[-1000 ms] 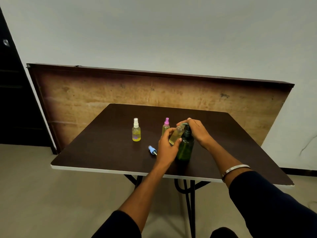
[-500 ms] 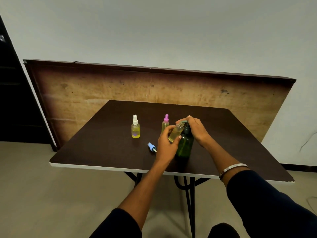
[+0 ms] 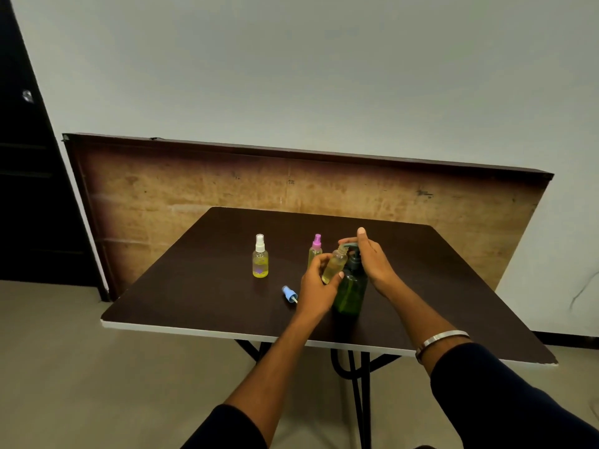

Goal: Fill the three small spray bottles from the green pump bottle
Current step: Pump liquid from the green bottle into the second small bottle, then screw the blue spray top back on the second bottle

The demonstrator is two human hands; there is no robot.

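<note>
Our left hand (image 3: 316, 288) holds the open bottle (image 3: 334, 266) with thumb and fingers (image 3: 339, 275) curled round its lower body. The bottle leans, its long axis going up and to the right, so its mouth comes just under the spout of the green bottle (image 3: 350, 288). The green bottle stands upright on the bench (image 3: 194, 286), just right of our left hand and touching it, or almost. Our right hand (image 3: 372, 260) rests on the pump head with rather straight fingers and grips nothing. This hand is nearer to the pump, so we judge that the next press belongs to it while the left keeps the mouth under the spout.

The blue cap (image 3: 289, 293) lies on the bench left of our left hand. The white-cap bottle (image 3: 260, 261) and the pink-cap bottle (image 3: 315, 251) stand behind, both closed and with yellow liquid.
</note>
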